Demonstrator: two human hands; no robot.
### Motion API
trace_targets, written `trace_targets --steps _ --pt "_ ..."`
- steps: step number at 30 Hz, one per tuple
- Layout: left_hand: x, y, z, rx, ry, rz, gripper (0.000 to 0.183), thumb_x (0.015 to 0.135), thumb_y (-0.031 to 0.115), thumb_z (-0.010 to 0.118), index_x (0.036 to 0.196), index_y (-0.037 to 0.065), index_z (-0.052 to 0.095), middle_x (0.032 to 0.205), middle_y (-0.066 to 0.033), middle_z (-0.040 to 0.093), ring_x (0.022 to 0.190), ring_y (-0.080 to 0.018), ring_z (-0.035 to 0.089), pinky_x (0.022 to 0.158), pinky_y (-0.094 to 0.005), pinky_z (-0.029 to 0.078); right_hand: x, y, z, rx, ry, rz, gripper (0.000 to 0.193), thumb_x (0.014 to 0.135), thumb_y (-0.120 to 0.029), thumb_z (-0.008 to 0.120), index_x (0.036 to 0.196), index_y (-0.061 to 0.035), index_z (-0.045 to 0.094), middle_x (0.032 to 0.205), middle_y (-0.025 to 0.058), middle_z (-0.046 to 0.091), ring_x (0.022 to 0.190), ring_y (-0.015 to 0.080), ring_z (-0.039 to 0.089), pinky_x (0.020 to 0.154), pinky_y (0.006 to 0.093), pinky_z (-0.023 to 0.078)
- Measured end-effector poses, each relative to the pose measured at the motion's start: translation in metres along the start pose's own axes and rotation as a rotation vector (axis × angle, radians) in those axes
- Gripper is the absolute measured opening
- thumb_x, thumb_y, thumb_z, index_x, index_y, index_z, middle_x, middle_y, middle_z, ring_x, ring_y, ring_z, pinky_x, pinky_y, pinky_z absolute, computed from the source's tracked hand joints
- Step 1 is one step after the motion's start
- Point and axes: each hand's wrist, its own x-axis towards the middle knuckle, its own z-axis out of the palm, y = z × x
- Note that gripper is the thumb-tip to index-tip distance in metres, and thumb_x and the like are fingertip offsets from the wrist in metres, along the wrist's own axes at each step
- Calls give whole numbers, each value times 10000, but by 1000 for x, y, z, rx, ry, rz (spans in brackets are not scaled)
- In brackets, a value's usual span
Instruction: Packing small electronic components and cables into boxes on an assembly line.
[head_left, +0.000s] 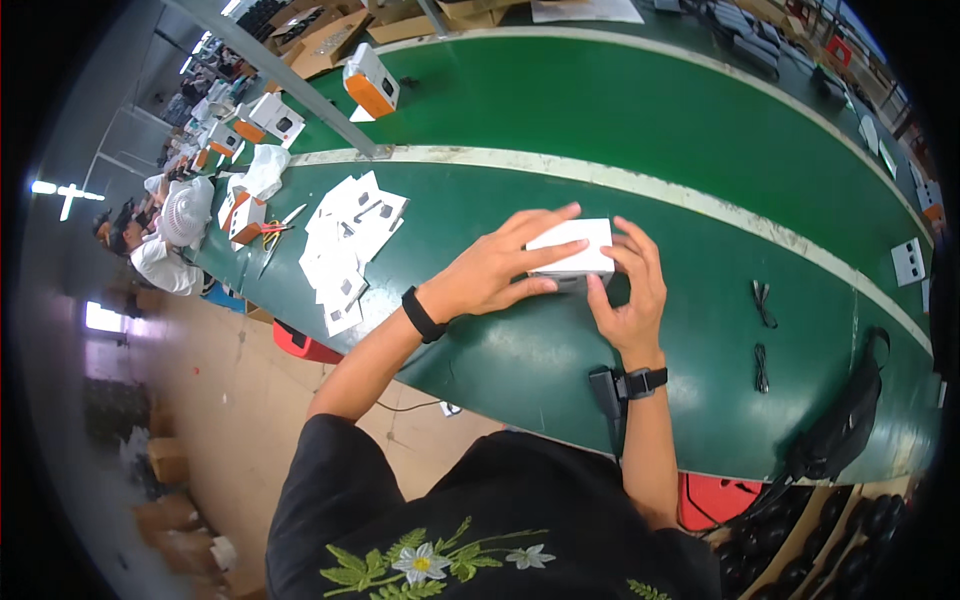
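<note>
Between my two hands is a small white box [578, 243] with a flat white top and a greyish lower side facing me, at the middle of the green table [520, 350]. My left hand [490, 268] grips its left side, fingers across the top and thumb along the near edge. Around the right side curl the fingers of my right hand [634, 285], with the thumb on the near face. Whether the box rests on the table or is slightly raised, I cannot tell.
White printed sheets [345, 240] lie spread at left, with scissors [270, 238] and an orange-white box [246, 216] beyond. Two bundled black cables [762, 304] and a black bag [840, 425] lie at right. A metal post [320, 100] rises behind. People sit at far left.
</note>
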Motion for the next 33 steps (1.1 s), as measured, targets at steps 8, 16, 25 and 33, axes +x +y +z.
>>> trace_targets --steps 8,16,25,33 --pt "-14 -12 35 7 650 -206 574 718 93 1031 1267 145 873 1257 -85 650 1044 -234 659 905 -365 580 -5 -4 7 -43 -27 55 460 897 40 785 1320 -138 821 1457 165 678 1127 325 785 808 379 707" --pt "-16 -13 32 -565 651 -460 505 786 -12 989 1268 28 844 1137 -49 753 890 -122 616 834 -277 552 -3 -10 8 -85 -13 34 435 915 52 742 1308 -126 800 1534 186 650 1221 351 754 833 386 695" --pt "-18 -19 22 -213 574 -266 404 786 76 999 1170 165 907 1159 -38 735 818 -145 557 705 -297 496 2 -18 6 -204 -152 -33 528 906 108 653 1335 -161 802 1584 170 634 1403 423 631 898 409 668" --pt "-8 -30 -2 -185 427 -70 464 775 121 1001 1219 195 888 1548 -129 632 1247 -288 678 947 -385 597 16 -24 6 -211 -204 -60 566 862 94 679 1331 -187 828 1581 164 628 1423 429 609 900 430 666"
